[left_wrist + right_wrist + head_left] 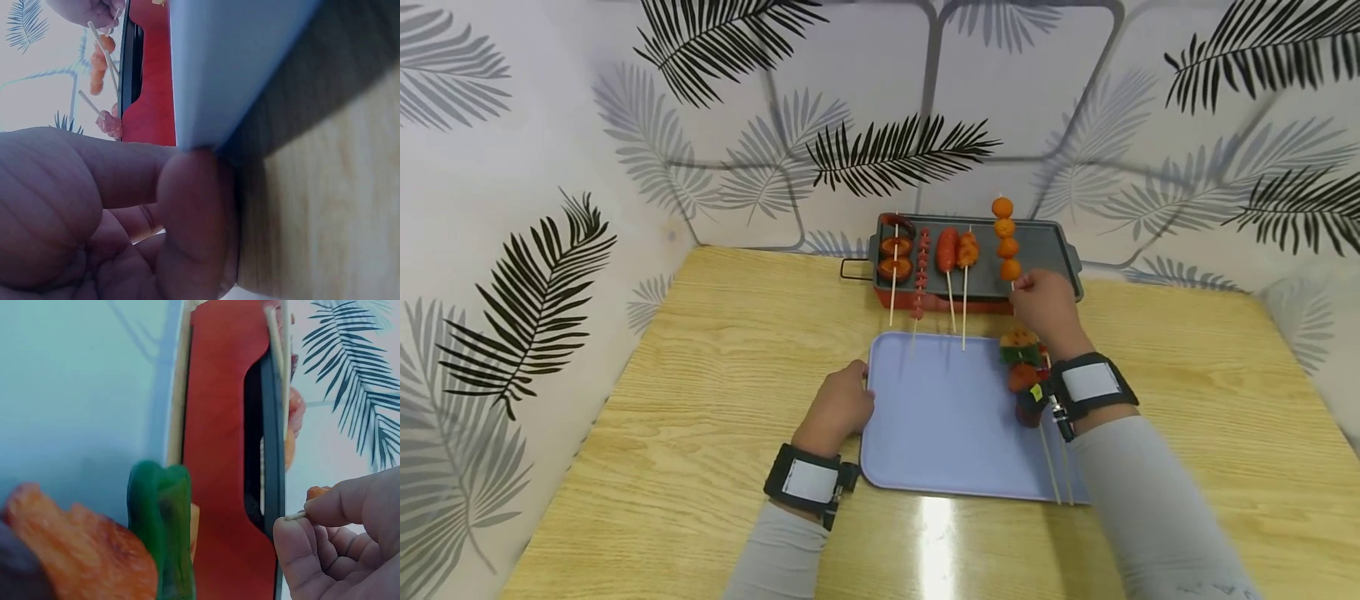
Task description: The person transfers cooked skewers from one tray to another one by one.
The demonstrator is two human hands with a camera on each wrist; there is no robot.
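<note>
My left hand [837, 402] grips the left edge of a pale blue tray [940, 417], fingertips right at its rim in the left wrist view. My right hand [1047, 304] pinches the bare stick end of a skewer with orange balls [1006, 247], between thumb and forefinger in the right wrist view. That skewer points away over the right part of a dark grill pan [1042, 250] with a red base. Under my right wrist, skewers with green pepper [159, 519] and orange meat pieces [94, 550] lie on the tray's right side, partly hidden.
On the pan's left half lie a skewer of brown round slices [895, 247], a thin red meat skewer [922, 267], a sausage skewer [947, 250] and an orange-brown skewer [967, 250], sticks toward me. A wire handle [854, 268] juts left. The patterned wall [737, 167] stands behind.
</note>
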